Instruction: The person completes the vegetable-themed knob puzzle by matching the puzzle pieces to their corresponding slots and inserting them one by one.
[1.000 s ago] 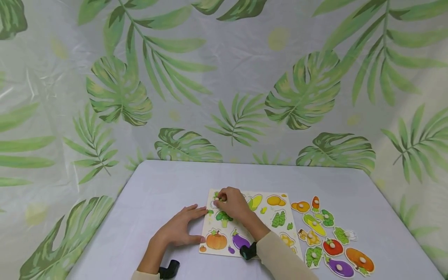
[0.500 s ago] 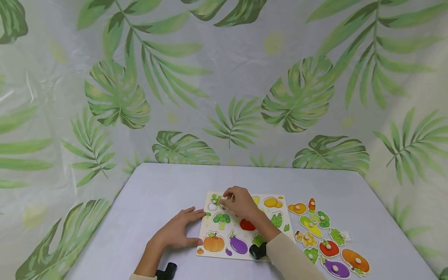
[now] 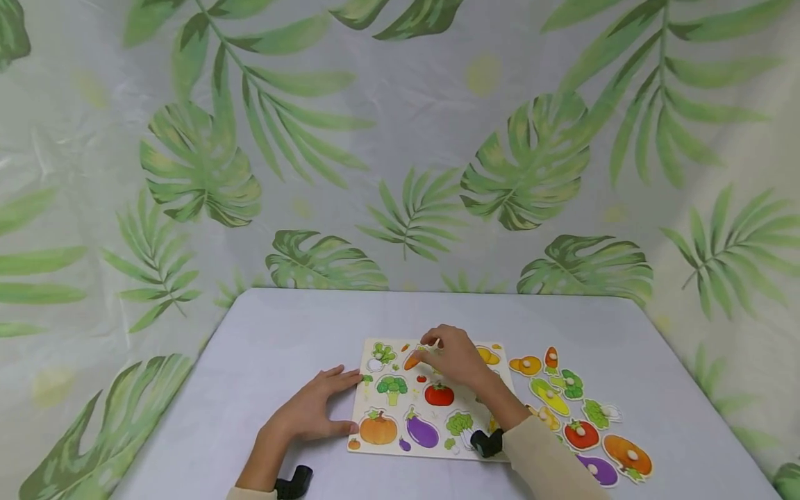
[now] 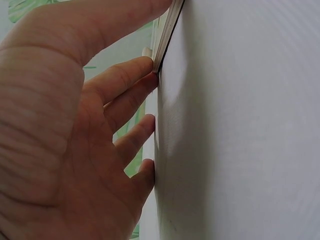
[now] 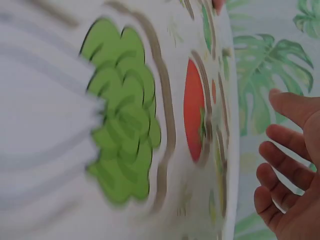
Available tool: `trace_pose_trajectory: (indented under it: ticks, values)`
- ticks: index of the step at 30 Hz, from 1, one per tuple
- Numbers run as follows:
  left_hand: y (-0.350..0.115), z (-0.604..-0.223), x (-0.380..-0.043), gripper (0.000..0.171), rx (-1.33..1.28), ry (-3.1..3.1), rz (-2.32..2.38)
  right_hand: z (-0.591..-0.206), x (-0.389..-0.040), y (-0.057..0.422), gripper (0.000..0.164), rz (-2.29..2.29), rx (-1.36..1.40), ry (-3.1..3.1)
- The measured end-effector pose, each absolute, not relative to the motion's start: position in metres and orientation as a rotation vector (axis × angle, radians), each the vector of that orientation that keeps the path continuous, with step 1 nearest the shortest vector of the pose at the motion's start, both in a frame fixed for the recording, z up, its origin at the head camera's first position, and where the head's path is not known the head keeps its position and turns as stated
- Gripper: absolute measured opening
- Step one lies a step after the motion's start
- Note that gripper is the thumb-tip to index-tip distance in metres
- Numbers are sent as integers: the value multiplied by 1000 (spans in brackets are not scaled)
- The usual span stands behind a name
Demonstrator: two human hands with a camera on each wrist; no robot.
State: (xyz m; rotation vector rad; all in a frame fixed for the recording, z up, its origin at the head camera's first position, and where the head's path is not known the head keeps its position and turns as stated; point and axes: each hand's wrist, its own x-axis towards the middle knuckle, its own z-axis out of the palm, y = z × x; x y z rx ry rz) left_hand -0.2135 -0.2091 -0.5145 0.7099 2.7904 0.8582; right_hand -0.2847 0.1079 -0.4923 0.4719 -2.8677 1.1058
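Observation:
A wooden vegetable puzzle board (image 3: 406,451) lies flat on the table, with printed shapes such as a tomato (image 3: 439,394), a broccoli, a pumpkin and an eggplant. My left hand (image 3: 315,410) steadies its left side, fingers spread and thumb touching the edge. In the left wrist view, fingertips of the left hand (image 4: 100,115) meet the board's edge (image 4: 167,35). My right hand (image 3: 455,357) hovers over the top row beside the printed carrot (image 3: 411,360). The right wrist view shows the right hand (image 5: 295,170) above the board, fingers loosely bent, nothing seen between them.
Loose knobbed pieces lie right of the board, among them a carrot piece (image 3: 551,358), a corn piece (image 3: 550,397), a tomato piece (image 3: 581,435) and a pumpkin piece (image 3: 627,455). My right forearm partly covers some. A leaf-patterned curtain (image 3: 406,139) hangs behind the white table (image 3: 281,319).
My right hand has shifted rightward along the top row, from the printed leafy vegetable at the corner to the carrot. My left hand stays at the board's edge. The head view has tilted slightly.

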Motion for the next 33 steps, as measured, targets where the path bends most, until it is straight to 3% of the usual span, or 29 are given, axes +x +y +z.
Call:
trace_pose_trajectory:
  ticks: [12, 33]
  values:
    - [-212, -516, -217, 85, 669, 2786, 850, -491, -288, 170, 32, 1004, 436, -2864]
    - [-209, -517, -217, 87, 645, 2779, 852, -488, -280, 282, 23, 799, 269, -2863]
